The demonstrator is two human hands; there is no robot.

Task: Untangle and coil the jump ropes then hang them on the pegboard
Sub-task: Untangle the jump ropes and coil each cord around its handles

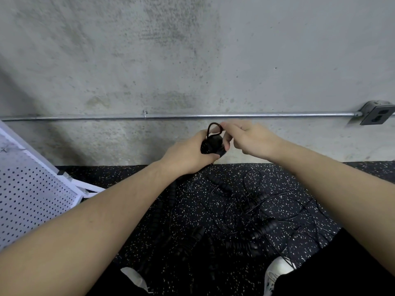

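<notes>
My left hand (pixel 190 154) is closed around a black jump rope bundle (pixel 212 144), held up in front of the concrete wall. A small cord loop (pixel 214 127) sticks up from the bundle, and my right hand (pixel 245 138) pinches the top of that loop. Below my arms, several more black jump ropes (pixel 263 212) lie tangled on the speckled floor, thin cords crossing ribbed handles. The white pegboard (pixel 32 189) leans at the left edge of the view.
A metal conduit pipe (pixel 213 115) runs along the wall to an outlet box (pixel 377 113) at the right. My white shoes (pixel 275 272) and black shorts show at the bottom, close to the tangled cords.
</notes>
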